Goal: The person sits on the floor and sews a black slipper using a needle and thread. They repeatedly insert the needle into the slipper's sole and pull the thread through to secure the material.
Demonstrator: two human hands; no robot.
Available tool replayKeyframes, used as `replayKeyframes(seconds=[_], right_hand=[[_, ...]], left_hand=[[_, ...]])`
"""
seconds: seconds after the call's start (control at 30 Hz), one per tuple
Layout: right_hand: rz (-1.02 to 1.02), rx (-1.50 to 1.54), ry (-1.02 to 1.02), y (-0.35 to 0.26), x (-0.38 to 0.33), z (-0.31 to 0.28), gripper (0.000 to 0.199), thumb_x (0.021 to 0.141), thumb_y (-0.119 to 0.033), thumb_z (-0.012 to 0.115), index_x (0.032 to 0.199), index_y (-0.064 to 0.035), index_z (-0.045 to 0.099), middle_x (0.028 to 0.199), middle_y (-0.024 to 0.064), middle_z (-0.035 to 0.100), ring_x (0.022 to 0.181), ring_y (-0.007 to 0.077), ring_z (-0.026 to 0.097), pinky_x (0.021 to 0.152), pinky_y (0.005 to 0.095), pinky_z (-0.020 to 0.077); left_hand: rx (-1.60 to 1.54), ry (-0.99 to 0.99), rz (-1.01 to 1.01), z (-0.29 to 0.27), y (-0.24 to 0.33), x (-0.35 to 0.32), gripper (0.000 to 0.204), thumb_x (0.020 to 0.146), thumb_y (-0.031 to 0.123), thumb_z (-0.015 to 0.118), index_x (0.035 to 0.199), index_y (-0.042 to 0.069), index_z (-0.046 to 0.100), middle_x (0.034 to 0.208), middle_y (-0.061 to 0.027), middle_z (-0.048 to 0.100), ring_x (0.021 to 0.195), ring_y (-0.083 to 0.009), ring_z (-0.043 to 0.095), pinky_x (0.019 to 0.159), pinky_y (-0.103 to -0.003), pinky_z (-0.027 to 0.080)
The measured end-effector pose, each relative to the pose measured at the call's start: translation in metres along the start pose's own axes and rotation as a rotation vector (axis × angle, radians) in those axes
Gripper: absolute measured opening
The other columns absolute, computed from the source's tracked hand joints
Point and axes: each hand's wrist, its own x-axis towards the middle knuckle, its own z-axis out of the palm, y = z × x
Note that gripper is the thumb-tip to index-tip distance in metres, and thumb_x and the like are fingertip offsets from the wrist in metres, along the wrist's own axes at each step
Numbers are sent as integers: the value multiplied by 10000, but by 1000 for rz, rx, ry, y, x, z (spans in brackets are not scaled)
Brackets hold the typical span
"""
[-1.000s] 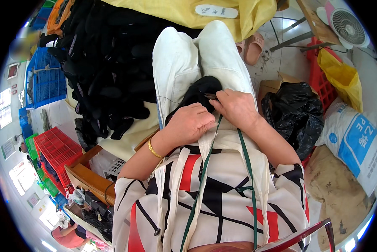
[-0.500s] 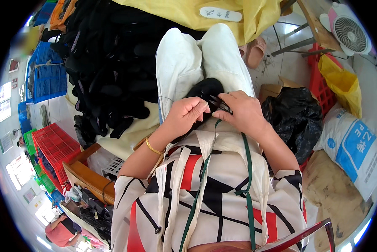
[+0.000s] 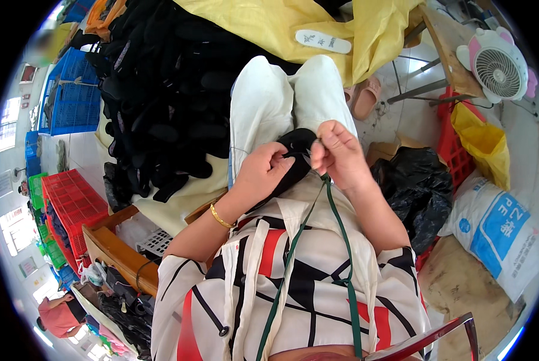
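Black fabric piece (image 3: 298, 140) is rested on the white-clothed lap (image 3: 262, 108), between both hands. Left hand (image 3: 262, 172): thumb and index close together at its edge; whether it's gripped can't be told. Right hand (image 3: 340, 157): fingertips pinched together just beside it; anything held can't be made out. Best braced on the lap and kept taut, green cord (image 3: 335, 207) kept clear. Red crate (image 3: 75, 201): dark items (image 3: 56, 230) inside. Wooden drawer (image 3: 116, 259): white perforated basket (image 3: 157, 242) inside. Black plastic bag (image 3: 413, 186): contents hidden.

Workshop: heap of black pieces (image 3: 173, 90), red crate (image 3: 74, 198), blue crate (image 3: 76, 108), bulging sack (image 3: 522, 240)
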Motion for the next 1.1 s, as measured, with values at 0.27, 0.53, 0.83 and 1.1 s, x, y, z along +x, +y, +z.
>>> replayKeyframes(seconds=[0.27, 0.53, 0.83, 1.1], right_hand=[[-350, -714, 222, -13, 9, -45, 158, 1010, -184, 588, 1043, -30, 608, 684, 23, 571, 602, 106, 529, 570, 250, 448], [-380, -1188, 22, -26, 6, 25, 347, 954, -291, 648, 845, 35, 601, 711, 175, 561, 600, 272, 526, 590, 375, 447], [-618, -1265, -34, -3, -9, 76, 378, 908, -290, 695, 761, 30, 558, 697, 186, 561, 578, 321, 538, 555, 392, 453], [-173, -792, -104, 13, 7, 53, 403, 995, -363, 617, 805, -9, 586, 690, -15, 539, 652, 60, 499, 574, 240, 432]], left_hand=[[-34, -237, -130, 9, -26, 1, 265, 838, 159, 735, 916, -2, 539, 737, -109, 598, 667, -217, 563, 629, -343, 475], [-228, -26, 95, -40, 15, -27, 156, 855, 40, 665, 994, 24, 594, 875, -12, 562, 758, -102, 505, 682, -265, 427], [-694, 79, -101, -51, 2, -46, 264, 889, 63, 697, 1139, -7, 654, 1013, 1, 653, 921, -74, 578, 852, -253, 476], [-858, 72, -128, -55, 4, -55, 108, 856, 60, 725, 935, 16, 667, 882, 15, 637, 819, -67, 568, 785, -221, 456]])
